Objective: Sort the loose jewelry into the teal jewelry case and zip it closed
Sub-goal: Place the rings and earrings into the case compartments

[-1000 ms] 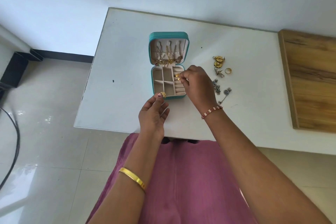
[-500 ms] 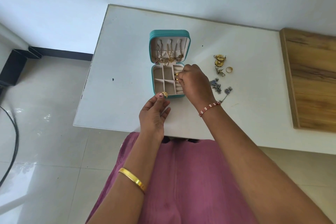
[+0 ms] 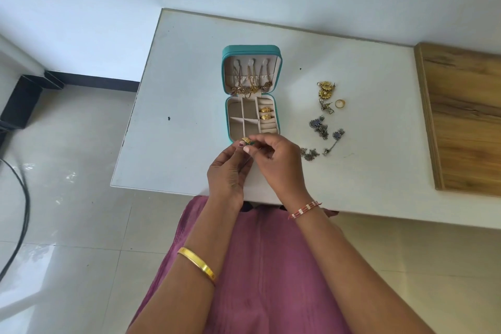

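A gold ring (image 3: pixel 245 140) is pinched in the left hand (image 3: pixel 230 171) fingers at the open teal jewelry case (image 3: pixel 251 95)'s near edge; the right hand (image 3: pixel 279 164) fingers, curled, apparently reach for it. Two rings (image 3: pixel 265 113) are slotted; earrings (image 3: pixel 326 114) remain right of the case, unzipped.

No readable text, labels, brands, numbers or signs anywhere; teal jewelry case (image 3: pixel 250 49), table (image 3: pixel 189 62) and wooden board (image 3: pixel 466 116) bear no legible markings.

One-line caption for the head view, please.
Both hands, left hand and right hand, pinch a gold ring before the open teal jewelry case.
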